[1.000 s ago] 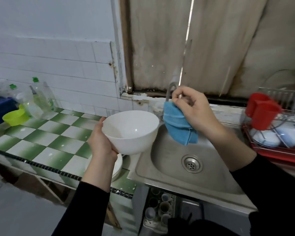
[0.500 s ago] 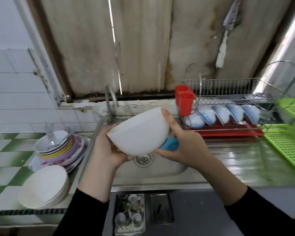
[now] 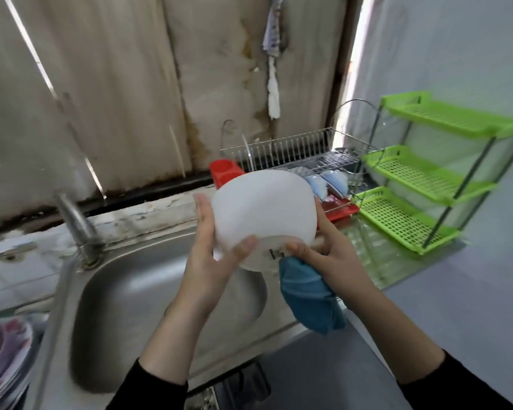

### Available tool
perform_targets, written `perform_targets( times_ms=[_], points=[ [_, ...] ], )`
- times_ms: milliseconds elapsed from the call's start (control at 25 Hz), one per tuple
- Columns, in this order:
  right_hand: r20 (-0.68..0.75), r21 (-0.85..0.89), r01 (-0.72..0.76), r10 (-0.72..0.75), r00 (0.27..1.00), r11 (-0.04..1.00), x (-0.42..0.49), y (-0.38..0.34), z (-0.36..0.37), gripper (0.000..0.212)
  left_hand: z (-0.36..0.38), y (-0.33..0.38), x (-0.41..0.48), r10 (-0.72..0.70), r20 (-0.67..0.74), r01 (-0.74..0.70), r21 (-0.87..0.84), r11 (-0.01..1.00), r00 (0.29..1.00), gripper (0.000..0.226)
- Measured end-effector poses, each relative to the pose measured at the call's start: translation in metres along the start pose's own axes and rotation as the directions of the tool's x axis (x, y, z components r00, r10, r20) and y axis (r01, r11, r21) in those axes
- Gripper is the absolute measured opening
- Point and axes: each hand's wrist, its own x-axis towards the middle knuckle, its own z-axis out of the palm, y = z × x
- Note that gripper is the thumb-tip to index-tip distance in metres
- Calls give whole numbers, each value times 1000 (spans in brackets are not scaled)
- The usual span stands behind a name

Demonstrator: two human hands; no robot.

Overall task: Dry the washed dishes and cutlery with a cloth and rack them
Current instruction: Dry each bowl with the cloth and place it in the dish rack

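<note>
Left hand (image 3: 211, 261) and right hand (image 3: 329, 255), the latter bunching the cloth (image 3: 308, 297), are gripping the upturned bowl (image 3: 264, 208); wiping its base is advisable.

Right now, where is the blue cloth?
Head view, centre-right: the blue cloth hangs from the right hand, below the white bowl, over the right rim of the sink.

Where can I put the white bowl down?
Bare: the sink basin below the tap, the counter strip between rack and green shelf, and the shelf's trays. Crowded: the rack's lower tier with blue bowls, and the plates left of the sink.
</note>
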Motion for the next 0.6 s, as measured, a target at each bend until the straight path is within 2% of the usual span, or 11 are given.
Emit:
perform_targets(
  times_ms=[40, 120, 200, 280, 360, 400, 520, 600],
  points=[
    [-11, 69, -52, 53, 999, 996, 3, 0, -5, 89, 1, -1, 8, 107, 104, -119, 113, 986, 989, 117],
    [-45, 168, -123, 132, 990, 978, 9, -2, -16, 69, -1, -4, 26, 268, 298, -355, 296, 887, 916, 123],
    [-100, 276, -154, 187, 977, 949, 13, -3, -25, 52, -2, -11, 50, 334, 455, -523, 395, 755, 825, 129],
    [-153, 296, -161, 213, 965, 941, 15, 0, -32, 48, 1, -22, 73, 378, 539, -642, 474, 602, 753, 130],
    [-224, 226, -159, 210, 952, 961, 14, 4, -34, 48, 9, -33, 90, 483, 559, -738, 535, 412, 675, 122],
    [-252, 179, -162, 205, 946, 970, 13, 5, -35, 51, 14, -37, 97, 533, 554, -764, 537, 357, 639, 115],
    [-250, 11, -208, 204, 946, 978, 11, 12, -50, 78, 33, -46, 112, 603, 531, -796, 491, 353, 595, 108],
    [-204, -65, -233, 216, 955, 970, 11, 21, -67, 104, 48, -51, 119, 586, 522, -784, 445, 432, 619, 116]
  ],
)
